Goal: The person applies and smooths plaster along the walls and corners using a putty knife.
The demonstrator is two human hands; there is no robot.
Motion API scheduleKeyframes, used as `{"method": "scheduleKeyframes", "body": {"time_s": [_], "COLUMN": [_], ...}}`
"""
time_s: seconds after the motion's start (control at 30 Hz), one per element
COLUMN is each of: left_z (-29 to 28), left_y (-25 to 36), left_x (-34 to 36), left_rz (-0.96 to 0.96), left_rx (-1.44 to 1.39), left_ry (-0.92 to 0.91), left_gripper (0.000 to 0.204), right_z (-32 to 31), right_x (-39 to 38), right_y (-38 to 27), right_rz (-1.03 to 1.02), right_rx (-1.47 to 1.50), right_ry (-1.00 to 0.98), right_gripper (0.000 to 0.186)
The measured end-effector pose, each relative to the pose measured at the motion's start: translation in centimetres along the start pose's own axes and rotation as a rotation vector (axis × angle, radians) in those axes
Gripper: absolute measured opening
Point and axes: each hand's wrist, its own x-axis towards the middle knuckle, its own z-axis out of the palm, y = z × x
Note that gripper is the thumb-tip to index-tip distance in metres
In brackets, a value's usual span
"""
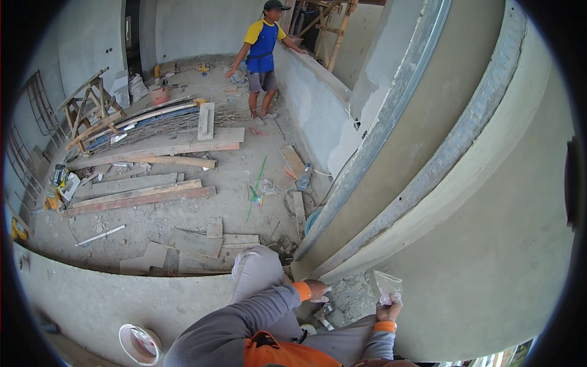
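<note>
My right hand (389,309) is closed around a flat, pale, plaster-smeared scraper (387,284), its wide blade pointing up and away from me. Beneath and left of the blade lies a rough patch of grey, wet-looking mortar (354,296) at the foot of the curved plastered wall (477,263). My left hand (315,290) is at the left edge of that patch, with whitish smears on its fingers. Those fingers look curled, and what they hold, if anything, is hidden. A short pale-ended object (325,321), too small to name, rests between my hands and my legs.
A white bucket (140,344) stands at lower left beside the low wall (92,287) under me. Below on the floor lie planks (140,200), board offcuts (199,243) and a plastic bottle (304,176). Another person (263,55) stands by the far half-wall.
</note>
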Motion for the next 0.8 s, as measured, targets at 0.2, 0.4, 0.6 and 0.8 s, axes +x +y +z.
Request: {"method": "scheduleKeyframes", "body": {"time_s": [0.2,0.4,0.6,0.8], "left_z": [-0.4,-0.4,0.9,1.0], "left_y": [0.5,0.5,-0.6,-0.9], "left_x": [-0.9,-0.5,0.0,0.4], "left_rz": [-0.023,0.006,0.007,0.01], "left_rx": [-0.025,-0.023,-0.01,0.005], "left_ry": [-0.005,0.019,0.101,0.065], "left_gripper": [0.058,0.058,0.054,0.058], "right_z": [2.6,-1.5,-0.4,-0.4], "right_x": [-1.4,0.9,1.4,1.3], "right_y": [0.6,0.3,1.4,1.7], "right_rz": [0.003,0.016,0.013,0.007], "right_rx": [-0.012,0.02,-0.028,-0.031], "right_ry": [0.091,-0.064,0.035,0.028], "right_gripper": [0.015,0.025,0.013,0.013]}}
